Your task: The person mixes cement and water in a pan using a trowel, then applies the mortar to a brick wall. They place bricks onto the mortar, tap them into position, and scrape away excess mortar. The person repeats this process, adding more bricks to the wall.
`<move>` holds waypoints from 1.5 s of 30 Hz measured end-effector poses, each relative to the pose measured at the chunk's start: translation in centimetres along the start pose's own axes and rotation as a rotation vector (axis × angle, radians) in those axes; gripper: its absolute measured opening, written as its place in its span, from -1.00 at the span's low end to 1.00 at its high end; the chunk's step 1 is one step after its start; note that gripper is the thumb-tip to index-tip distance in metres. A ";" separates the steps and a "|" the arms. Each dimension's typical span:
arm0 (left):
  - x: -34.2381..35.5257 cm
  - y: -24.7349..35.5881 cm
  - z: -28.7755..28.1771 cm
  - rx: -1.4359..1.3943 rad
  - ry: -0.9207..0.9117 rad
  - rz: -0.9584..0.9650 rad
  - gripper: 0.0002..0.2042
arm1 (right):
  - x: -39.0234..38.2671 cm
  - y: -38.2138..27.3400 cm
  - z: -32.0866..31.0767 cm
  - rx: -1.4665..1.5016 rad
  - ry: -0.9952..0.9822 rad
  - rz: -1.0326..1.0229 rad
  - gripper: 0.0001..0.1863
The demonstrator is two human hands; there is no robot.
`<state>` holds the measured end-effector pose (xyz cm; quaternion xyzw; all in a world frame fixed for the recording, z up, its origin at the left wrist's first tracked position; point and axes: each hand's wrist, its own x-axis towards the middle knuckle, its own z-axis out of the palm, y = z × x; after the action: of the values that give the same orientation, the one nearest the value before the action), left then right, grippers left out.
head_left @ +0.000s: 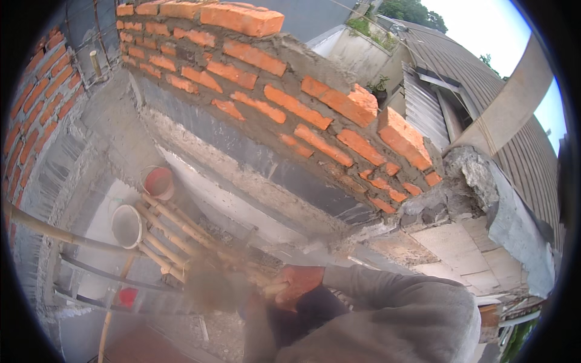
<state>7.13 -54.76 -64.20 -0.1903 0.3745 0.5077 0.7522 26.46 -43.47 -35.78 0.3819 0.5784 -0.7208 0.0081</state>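
Note:
My right hand (299,284) is low in the middle, at the end of a grey sleeve (393,296). Its fingers are closed around a pale, wooden-looking handle (275,290). Beyond the handle, a greyish-brown shape (212,285) is smeared by motion, so its kind is unclear. My left hand does not show. Ahead stands an orange brick wall (296,107) with grey mortar joints. Its top is stepped, with one brick (402,139) at the right end and another brick (242,19) higher at the left. Wet-looking mortar (315,60) lies between them.
Bamboo poles (163,227) lie below, beside a white bucket (128,226) and a red bucket (158,183). Another pole (66,233) crosses at left, near a second brick wall (39,109). Broken concrete (472,175) juts out right, before a corrugated roof (514,133).

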 end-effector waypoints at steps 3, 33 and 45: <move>-3.6 5.2 3.7 0.065 -0.017 0.059 -0.68 | -10.2 -7.1 -2.2 -0.006 0.139 -0.053 -0.54; -21.8 12.1 65.0 1.150 -1.192 1.075 -0.67 | -28.2 -14.6 -4.7 -1.040 1.901 -0.040 -0.56; -14.9 0.4 81.1 2.780 -0.940 0.218 -0.43 | -20.2 -16.2 5.0 1.049 0.948 -0.933 -0.62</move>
<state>33.78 -9.81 -0.44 0.8772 0.2892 -0.1857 0.3351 30.69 -51.03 -10.89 0.3202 0.2097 -0.5891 -0.7117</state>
